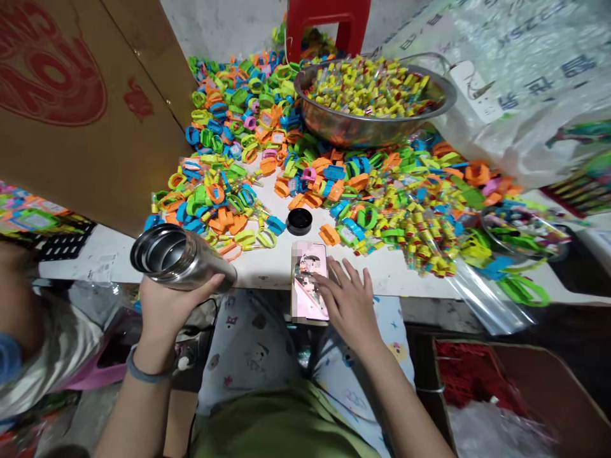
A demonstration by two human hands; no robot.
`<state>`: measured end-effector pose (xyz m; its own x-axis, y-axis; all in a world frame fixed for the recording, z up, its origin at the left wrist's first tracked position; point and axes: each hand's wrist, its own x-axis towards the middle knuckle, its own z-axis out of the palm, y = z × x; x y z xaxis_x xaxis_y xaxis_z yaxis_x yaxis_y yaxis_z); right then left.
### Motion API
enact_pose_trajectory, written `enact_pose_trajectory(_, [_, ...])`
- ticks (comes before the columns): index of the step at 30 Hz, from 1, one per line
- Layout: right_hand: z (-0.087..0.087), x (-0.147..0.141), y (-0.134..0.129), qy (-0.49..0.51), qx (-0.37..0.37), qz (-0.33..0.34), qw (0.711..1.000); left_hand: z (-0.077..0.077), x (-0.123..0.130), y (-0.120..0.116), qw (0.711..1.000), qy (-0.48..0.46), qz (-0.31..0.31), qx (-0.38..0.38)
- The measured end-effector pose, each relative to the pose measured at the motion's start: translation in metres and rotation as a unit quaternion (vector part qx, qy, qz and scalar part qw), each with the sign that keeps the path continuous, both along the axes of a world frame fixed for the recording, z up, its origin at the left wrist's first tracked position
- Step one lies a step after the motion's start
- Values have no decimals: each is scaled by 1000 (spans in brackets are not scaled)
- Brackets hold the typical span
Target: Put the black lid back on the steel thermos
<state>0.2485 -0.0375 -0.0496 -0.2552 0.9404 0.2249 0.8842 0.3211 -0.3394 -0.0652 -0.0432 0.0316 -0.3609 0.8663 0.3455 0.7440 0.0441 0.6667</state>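
My left hand is wrapped round a steel thermos flask, which leans to the left with its mouth uncovered. A round black lid lies on the white table, apart from the flask. At the table's front edge, my right hand has its fingers spread, and a fingertip touches the lit screen of a phone. Pink pictures show on that screen, partly blurred out. Behind the lid are heaped colourful plastic toy watches.
A metal basin full of small yellow-capped tubes stands among the toy watches. Left is a big cardboard box; behind, a red plastic stool. Plastic sacks lie at the right. Another person's arm shows at far left.
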Motion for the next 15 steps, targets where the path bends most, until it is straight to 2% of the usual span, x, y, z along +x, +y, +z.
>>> enact_pose_trajectory(3, [1,1,4,42,36,-43,998,4,-10,-7,999,42,14,-4])
enact_pose_trajectory(6, [8,-12,6,52,47,6,998,3,-19,-18,998,49,35,-11])
enact_pose_trajectory(11, [16,-72,4,-14,20,138,990,-6,-30,-37,994,37,100,-29])
enact_pose_trajectory(13, [14,-100,3,-45,-20,169,984,-9,-34,-42,991,60,116,-37])
enact_pose_trajectory(15, [9,-125,2,-72,-55,174,981,-11,-39,-45,992,49,105,-43])
